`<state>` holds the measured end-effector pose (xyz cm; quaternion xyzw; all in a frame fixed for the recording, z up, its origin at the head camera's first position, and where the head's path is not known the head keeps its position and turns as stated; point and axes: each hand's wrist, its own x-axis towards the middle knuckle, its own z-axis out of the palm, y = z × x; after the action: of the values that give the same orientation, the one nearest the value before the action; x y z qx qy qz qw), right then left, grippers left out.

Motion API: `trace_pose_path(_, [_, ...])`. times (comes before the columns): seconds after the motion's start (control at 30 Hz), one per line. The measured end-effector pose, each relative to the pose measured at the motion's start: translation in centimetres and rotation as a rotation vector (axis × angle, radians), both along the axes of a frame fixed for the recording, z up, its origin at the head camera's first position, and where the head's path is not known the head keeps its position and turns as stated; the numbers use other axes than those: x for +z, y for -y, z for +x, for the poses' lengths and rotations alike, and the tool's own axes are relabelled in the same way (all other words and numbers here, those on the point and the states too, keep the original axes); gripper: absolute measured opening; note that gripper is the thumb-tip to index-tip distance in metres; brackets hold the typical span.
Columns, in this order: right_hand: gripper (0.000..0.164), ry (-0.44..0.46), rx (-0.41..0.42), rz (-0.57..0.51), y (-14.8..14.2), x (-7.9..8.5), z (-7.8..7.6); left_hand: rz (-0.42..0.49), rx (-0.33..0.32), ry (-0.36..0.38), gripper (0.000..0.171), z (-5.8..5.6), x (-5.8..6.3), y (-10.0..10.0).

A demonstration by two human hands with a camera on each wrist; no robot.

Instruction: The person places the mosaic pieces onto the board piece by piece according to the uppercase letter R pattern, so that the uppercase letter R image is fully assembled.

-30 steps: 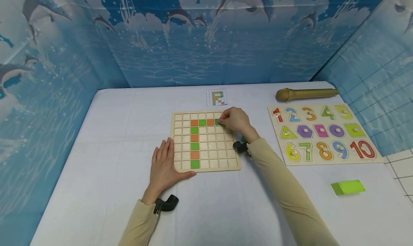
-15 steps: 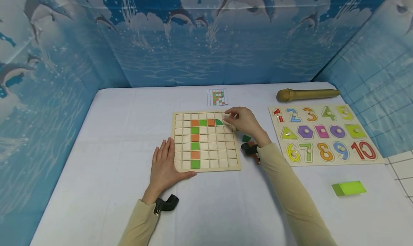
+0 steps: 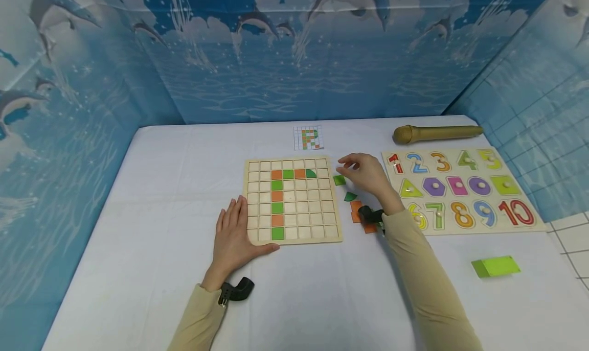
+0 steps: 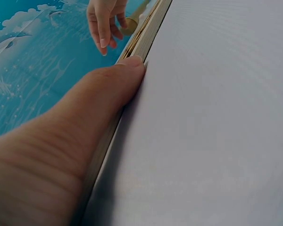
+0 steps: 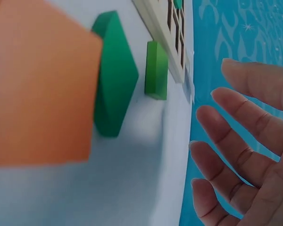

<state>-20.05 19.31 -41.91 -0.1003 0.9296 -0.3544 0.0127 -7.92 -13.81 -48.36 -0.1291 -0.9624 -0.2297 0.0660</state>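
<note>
A wooden grid board (image 3: 303, 208) holds orange and green square tiles in a column and a top row. That row ends in a dark green quarter-round tile (image 3: 311, 173). My left hand (image 3: 231, 238) lies along the board's lower left corner, fingers straight at the left side; in the left wrist view its thumb (image 4: 99, 89) touches the board's edge. Beyond the right edge is my right hand (image 3: 368, 176), holding nothing, fingers apart in the right wrist view. Just below its fingertips sits a green square tile (image 3: 339, 180), with another dark green piece (image 3: 350, 196) nearby.
Orange tiles (image 3: 355, 206) lie partly hidden under the right wrist's camera. A pattern card (image 3: 308, 138) is behind the board. To the right are a number-and-shape puzzle (image 3: 465, 200), a gold microphone (image 3: 439, 134) and a bright green block (image 3: 497, 266).
My right hand has let go of the quarter-round tile in the top row and moved right, off the board. Loose tiles beside the board have come into view. My left hand stays put.
</note>
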Motion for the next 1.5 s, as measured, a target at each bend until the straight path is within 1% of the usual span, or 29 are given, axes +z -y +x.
trace_pose_path(0.2, [0.028, 0.031, -0.010, 0.006, -0.53, -0.31, 0.16, 0.004, 0.001, 0.003, 0.129, 0.06, 0.07, 0.03])
trace_pose_path(0.5, [0.029, 0.079, 0.000, 0.041, -0.60, -0.77, 0.31, -0.006, 0.001, 0.023, 0.128, 0.00, 0.07, 0.01])
trace_pose_path(0.73, [0.027, 0.090, 0.018, 0.060, -0.66, -0.85, 0.43, -0.006, 0.001, 0.034, 0.129, -0.03, 0.06, 0.03])
trace_pose_path(0.97, [0.028, 0.150, 0.005, 0.086, -0.46, -0.79, 0.22, 0.002, -0.004, 0.002, 0.128, 0.00, -0.05, 0.07])
trace_pose_path(1.03, [0.027, 0.162, 0.003, 0.094, -0.40, -0.85, 0.11, 0.005, -0.003, 0.003, 0.128, -0.01, -0.04, 0.06])
trace_pose_path(1.27, [0.022, 0.134, 0.058, 0.115, -0.32, -1.02, 0.07, 0.004, 0.001, 0.025, 0.129, -0.01, 0.03, 0.04])
trace_pose_path(1.5, [0.018, 0.158, 0.068, 0.083, -0.26, -0.88, 0.62, 0.001, 0.002, 0.031, 0.128, 0.01, 0.02, 0.10])
